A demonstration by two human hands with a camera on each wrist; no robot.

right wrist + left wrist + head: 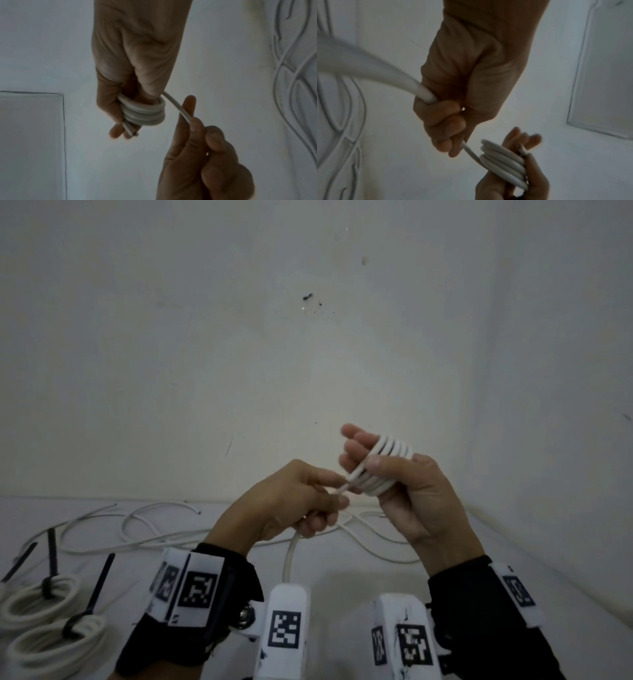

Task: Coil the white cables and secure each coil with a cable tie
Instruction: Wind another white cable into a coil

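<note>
Head view, looking down at two bare hands raised in front of a plain pale wall [308,337], above a white tabletop [342,570]. Right hand [404,491] upright, fingers held close together and nearly straight, wrapped in several tight turns of round white plastic cable [390,451], thumb pressed against the near side of the turns to pin them. From the right wrist view, the cut end of that white cable [130,130] lying flat along the fingers [116,132], poking out just past the turns. Left hand [291,508] just beside the right, fingers curled into a loose fist around the free run of the same cable, thumb and forefinger pinching it close to the coil; short taut stretch of cable between the two hands. From the left wrist view, cable entering the bottom of the fist [423,93] and leaving at the fingertips [453,152] toward the wound turns [503,162]. Below the left hand, the slack dropping to the tabletop among loose white cable loops [144,525] spread across the back of the surface. At the near left corner, two finished white cable coils [37,601] [54,645], each cinched by a black plastic cable tie [51,563] [92,594] with its tail sticking up. One more black tie [20,563] lying loose at the far left edge.
</note>
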